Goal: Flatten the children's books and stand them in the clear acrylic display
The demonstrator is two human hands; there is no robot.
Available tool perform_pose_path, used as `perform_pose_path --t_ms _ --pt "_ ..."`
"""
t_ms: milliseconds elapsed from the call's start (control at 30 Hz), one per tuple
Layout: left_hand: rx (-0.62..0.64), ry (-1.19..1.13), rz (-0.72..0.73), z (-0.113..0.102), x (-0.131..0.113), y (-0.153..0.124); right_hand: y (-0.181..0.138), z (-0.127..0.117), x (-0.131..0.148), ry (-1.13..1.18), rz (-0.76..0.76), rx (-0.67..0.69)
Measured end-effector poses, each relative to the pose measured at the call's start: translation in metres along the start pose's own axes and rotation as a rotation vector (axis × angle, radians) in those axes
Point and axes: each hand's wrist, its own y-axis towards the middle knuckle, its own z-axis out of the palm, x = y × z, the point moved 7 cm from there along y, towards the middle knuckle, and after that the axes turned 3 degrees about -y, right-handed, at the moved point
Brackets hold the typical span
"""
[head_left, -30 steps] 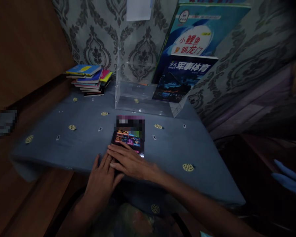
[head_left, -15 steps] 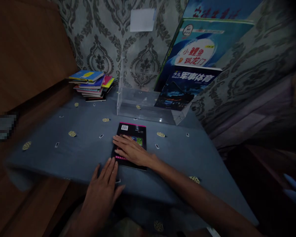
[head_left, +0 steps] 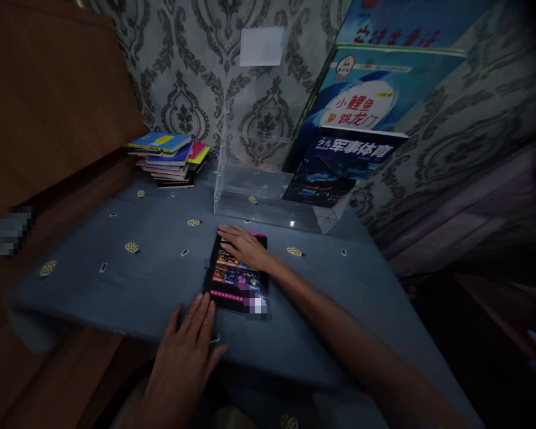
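A dark booklet with a pink edge and rows of small colour pictures (head_left: pixel 236 280) lies flat on the blue-grey tablecloth (head_left: pixel 156 280). Across its far part rests my right hand (head_left: pixel 243 247), palm down with fingers stretched out to the left, covering some of the cover. My left hand (head_left: pixel 190 339) lies flat near the table's front edge, fingers extended, its fingertips at the booklet's near left corner. Neither hand grips anything.
Behind the booklet stands a clear acrylic rack (head_left: pixel 268 211). On its right side lean a dark magazine (head_left: pixel 335 170) and larger blue picture books (head_left: pixel 361 98). At the back left is a stack of books (head_left: pixel 165 158). A wooden panel (head_left: pixel 58 89) borders the left side.
My right hand has slid away from me, from the booklet's middle to its far part, uncovering the lower pictures. My left hand has stayed nearly in place. The view has tilted slightly.
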Motion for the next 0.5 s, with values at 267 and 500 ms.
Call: perform_pose_path --t_ms 267,500 --pt "-0.034 -0.009 -0.007 -0.003 -0.001 0.002 -0.019 -0.006 -0.023 0.036 0.133 -0.038" --pt "-0.063 0.01 -0.015 -0.004 -0.002 0.004 -0.054 -0.01 -0.039 0.032 0.201 -0.106"
